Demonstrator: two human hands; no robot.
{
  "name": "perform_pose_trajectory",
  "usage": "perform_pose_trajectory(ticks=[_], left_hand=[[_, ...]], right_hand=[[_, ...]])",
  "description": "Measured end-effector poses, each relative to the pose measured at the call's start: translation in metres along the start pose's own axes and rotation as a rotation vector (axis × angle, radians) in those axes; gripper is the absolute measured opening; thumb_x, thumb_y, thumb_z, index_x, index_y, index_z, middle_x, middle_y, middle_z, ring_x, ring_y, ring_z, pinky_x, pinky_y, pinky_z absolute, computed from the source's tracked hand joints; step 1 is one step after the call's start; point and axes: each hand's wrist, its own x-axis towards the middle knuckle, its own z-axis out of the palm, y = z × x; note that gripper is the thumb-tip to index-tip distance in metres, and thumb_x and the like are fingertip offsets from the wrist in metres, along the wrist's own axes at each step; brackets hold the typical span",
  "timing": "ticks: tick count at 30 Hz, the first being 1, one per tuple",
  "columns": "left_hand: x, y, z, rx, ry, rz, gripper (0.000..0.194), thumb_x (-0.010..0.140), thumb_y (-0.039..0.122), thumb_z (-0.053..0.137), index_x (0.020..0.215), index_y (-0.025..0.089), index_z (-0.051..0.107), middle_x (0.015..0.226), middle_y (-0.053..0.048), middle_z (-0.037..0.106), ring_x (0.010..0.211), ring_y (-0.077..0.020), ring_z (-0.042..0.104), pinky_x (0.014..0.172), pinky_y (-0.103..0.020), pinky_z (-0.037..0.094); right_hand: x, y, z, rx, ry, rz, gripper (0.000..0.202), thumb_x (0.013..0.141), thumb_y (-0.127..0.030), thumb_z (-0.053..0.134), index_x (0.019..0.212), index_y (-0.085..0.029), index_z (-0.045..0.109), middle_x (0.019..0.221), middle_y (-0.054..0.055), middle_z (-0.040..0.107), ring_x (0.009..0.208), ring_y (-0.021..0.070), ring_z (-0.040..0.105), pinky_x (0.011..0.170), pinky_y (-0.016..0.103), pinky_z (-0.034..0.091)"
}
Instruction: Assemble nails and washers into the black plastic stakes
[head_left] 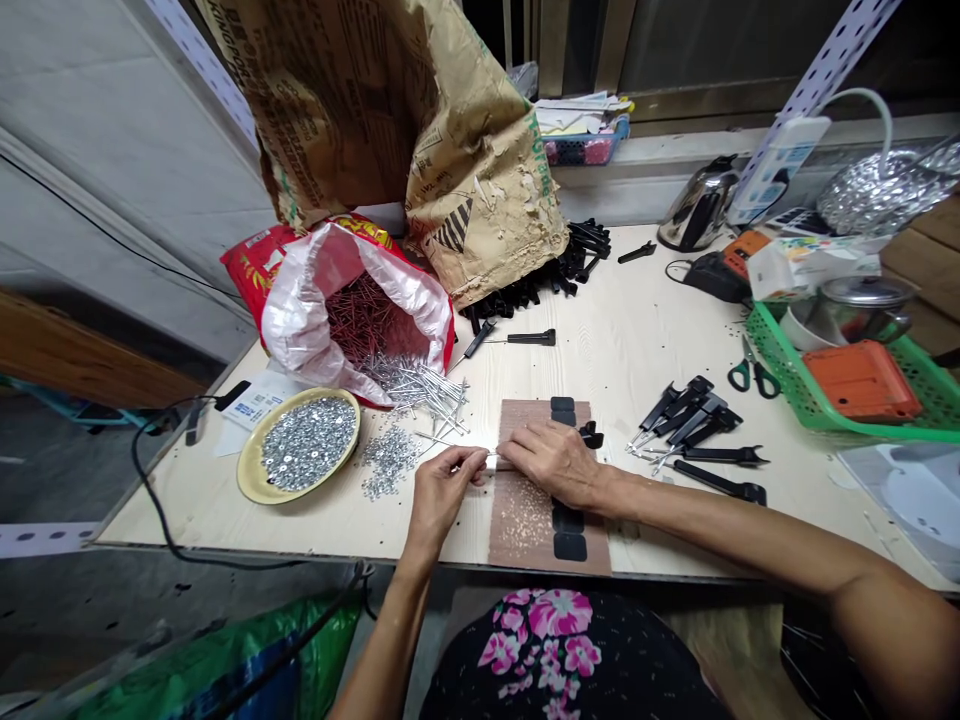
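My left hand [442, 485] is closed in a pinch at the left edge of a brown mat [517, 540], its fingertips meeting those of my right hand. Something thin and bright shows between them, too small to name. My right hand [559, 460] is closed over a black plastic handle [592, 436], whose forked end sticks out beyond the knuckles. Black rectangular pads [570, 546] and pale crumbs lie on the mat. Left of my left hand are small metal washers [388, 458] and a heap of silvery nails [427, 390]. Several black-handled pieces with metal shafts [694, 420] lie right of the mat.
A yellow dish [251, 482] of washers stands at left. Behind it, a red sack [251, 262] holds dark red rods. A torn paper sack [487, 200] spills black handles [589, 245]. Scissors [754, 375], a green basket [795, 395] and a steel kettle [697, 205] are at right.
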Motion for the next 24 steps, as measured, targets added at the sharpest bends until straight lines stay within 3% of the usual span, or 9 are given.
perform_pose_trajectory(ticks=[4,6,10,14,20,24], left_hand=[[0.000,0.002,-0.001,0.114,0.035,0.128,0.023,0.080,0.037,0.060,0.079,0.016,0.070,0.067,0.000,0.064,0.060,-0.0121,0.057,0.063,-0.023,0.044],[0.001,0.002,-0.001,0.137,0.039,0.155,0.022,0.080,0.037,0.060,0.080,0.017,0.070,0.070,0.000,0.065,0.060,-0.0120,0.057,0.063,-0.022,0.044],[0.005,0.001,0.001,0.104,-0.016,0.072,0.026,0.079,0.040,0.060,0.077,0.016,0.070,0.064,0.000,0.065,0.057,-0.0127,0.058,0.061,-0.023,0.046],[0.006,0.002,0.001,0.100,-0.023,0.059,0.027,0.077,0.041,0.061,0.076,0.016,0.071,0.061,0.000,0.065,0.056,-0.0133,0.059,0.059,-0.023,0.046],[0.009,-0.001,0.000,0.058,-0.112,-0.001,0.030,0.077,0.043,0.061,0.073,0.014,0.070,0.061,-0.001,0.065,0.056,-0.0128,0.058,0.059,-0.023,0.047],[0.011,0.002,0.011,-0.002,-0.190,-0.021,0.034,0.076,0.044,0.061,0.081,0.013,0.071,0.068,-0.002,0.063,0.057,-0.0122,0.056,0.059,-0.025,0.048]], right_hand=[[0.000,0.000,0.004,0.338,-0.080,0.235,0.023,0.097,-0.030,0.038,0.095,-0.018,0.058,0.085,0.002,0.062,0.073,0.0116,0.055,0.057,0.023,0.033],[0.000,0.001,0.004,0.451,-0.112,0.285,0.022,0.097,-0.030,0.039,0.095,-0.019,0.058,0.086,0.000,0.063,0.075,0.0112,0.057,0.059,0.022,0.034],[-0.001,0.001,0.005,0.356,-0.080,0.263,0.019,0.094,-0.031,0.045,0.098,-0.018,0.059,0.092,0.004,0.062,0.076,0.0128,0.055,0.059,0.023,0.034],[-0.003,0.000,0.007,0.206,-0.084,0.200,0.027,0.097,-0.028,0.039,0.090,-0.017,0.062,0.081,0.004,0.059,0.069,0.0125,0.052,0.057,0.024,0.032],[-0.003,0.000,0.004,0.416,-0.114,0.252,0.023,0.096,-0.032,0.042,0.098,-0.017,0.059,0.089,0.003,0.059,0.074,0.0115,0.054,0.058,0.021,0.036],[-0.016,0.010,-0.005,0.348,-0.095,0.243,0.026,0.096,-0.032,0.041,0.095,-0.016,0.062,0.086,0.004,0.057,0.073,0.0118,0.054,0.060,0.022,0.039]])
